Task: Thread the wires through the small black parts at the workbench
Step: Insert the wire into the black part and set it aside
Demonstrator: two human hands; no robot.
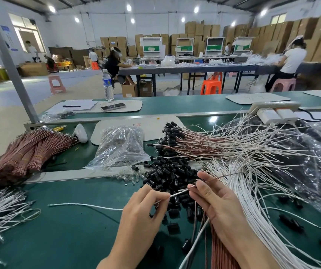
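Left hand (144, 208) pinched a white wire (177, 194), right hand (217, 206) a brown wire (226, 175), over loose black parts (165, 175) on the near surface (68, 230). Threaded wires (194, 142) lay beyond. Brown bundles (26, 152), far left, apparently awaited threading.

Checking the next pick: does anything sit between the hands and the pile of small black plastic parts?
Nothing visible does. The left hand and right hand, both pinching thin wires, hover at the near edge of the pile of small black plastic parts, which lies uncovered.
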